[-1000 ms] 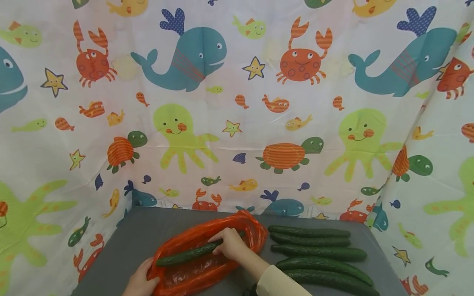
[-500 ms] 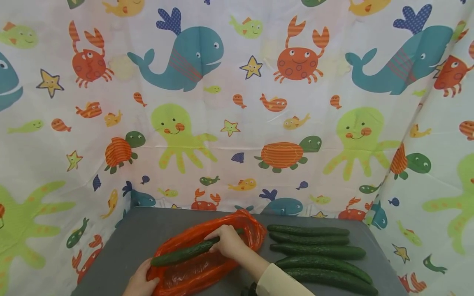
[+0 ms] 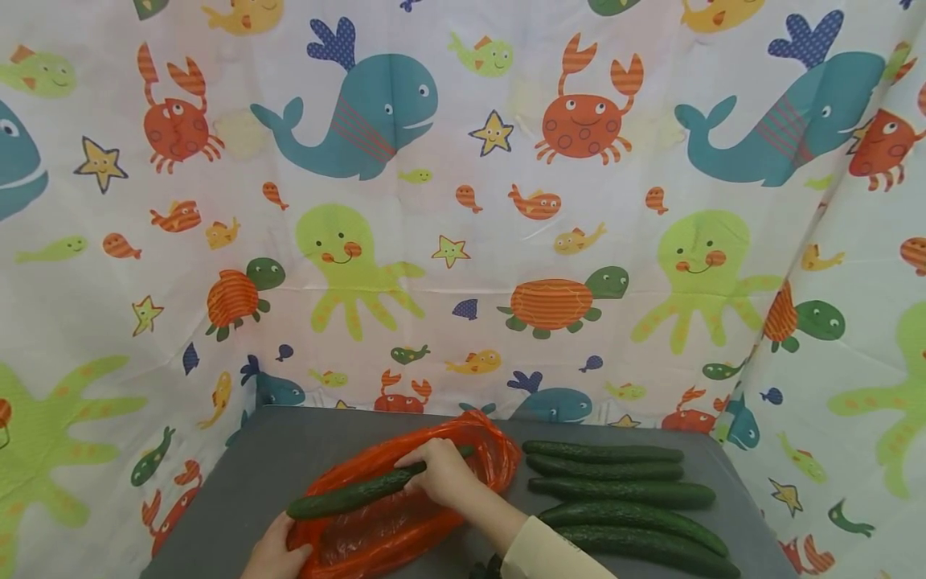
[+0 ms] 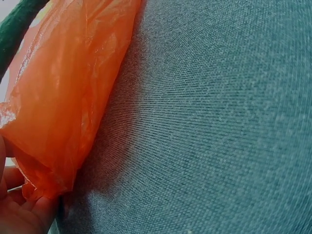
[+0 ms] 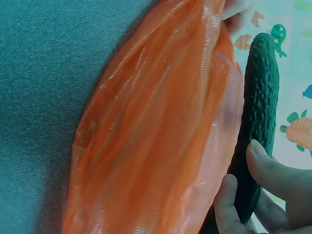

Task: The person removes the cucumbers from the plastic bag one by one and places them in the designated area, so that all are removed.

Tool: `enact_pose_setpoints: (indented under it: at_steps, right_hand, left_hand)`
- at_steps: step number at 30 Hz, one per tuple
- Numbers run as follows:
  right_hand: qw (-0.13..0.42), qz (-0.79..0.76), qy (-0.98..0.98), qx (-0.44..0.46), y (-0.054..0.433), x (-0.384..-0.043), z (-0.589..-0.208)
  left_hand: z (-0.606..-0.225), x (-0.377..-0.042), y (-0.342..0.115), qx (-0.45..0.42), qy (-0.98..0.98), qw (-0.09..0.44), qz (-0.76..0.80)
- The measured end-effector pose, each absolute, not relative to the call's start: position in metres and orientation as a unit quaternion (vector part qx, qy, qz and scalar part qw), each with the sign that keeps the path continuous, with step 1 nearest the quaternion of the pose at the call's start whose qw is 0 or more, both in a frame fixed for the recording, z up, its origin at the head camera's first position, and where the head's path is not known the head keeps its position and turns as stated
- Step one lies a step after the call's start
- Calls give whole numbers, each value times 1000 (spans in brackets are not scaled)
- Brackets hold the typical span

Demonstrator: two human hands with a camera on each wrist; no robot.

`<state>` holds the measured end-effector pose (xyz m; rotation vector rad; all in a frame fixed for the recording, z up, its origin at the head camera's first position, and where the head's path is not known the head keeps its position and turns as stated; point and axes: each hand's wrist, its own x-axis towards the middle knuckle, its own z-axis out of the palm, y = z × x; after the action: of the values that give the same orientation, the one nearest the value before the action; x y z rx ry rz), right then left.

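In the head view a long dark green cucumber (image 3: 347, 497) slants over the opening of an orange plastic bag (image 3: 391, 556). My right hand (image 3: 443, 474) grips the cucumber around its middle part. In the right wrist view the thumb and fingers wrap its bumpy skin, and the cucumber (image 5: 262, 92) stands beside the bag (image 5: 141, 146). My left hand (image 3: 276, 551) holds the bag's near left end, below the cucumber's left tip. Gathered orange plastic lies between the fingers of the left hand (image 4: 24, 212) in the left wrist view.
Several cucumbers (image 3: 622, 489) lie in a row on the grey table (image 3: 318, 434), right of the bag. A dark object (image 3: 486, 568) shows by the right sleeve at the near edge. A sheet with sea-animal prints (image 3: 448, 322) hangs behind and at both sides.
The cucumber has shifted left and up from inside the bag's opening, its left tip now past the bag's rim. My right hand moved with it; my left hand stayed at the bag's end.
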<state>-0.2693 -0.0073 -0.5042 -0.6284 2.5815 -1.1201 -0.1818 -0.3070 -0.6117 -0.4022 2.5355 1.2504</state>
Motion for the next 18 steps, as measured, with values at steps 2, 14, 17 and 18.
enact_pose_setpoints:
  at_steps: [2,14,17,18]
  right_hand:
    - [130,-389,887,-214,-7,-269,-500]
    - [124,-412,881,-195,-2,-263,-477]
    - [117,-415,879,-202,2,-263,-475]
    - [115,-415,879,-203,4,-263,-475]
  left_hand:
    - [-612,-182,-307,-136,878,142,436]
    - [-611,-181,-307,-139,885,143,420]
    - [-611,-181,-306,-139,887,141,418]
    - [-611,-182,-306,-137,889,140,413]
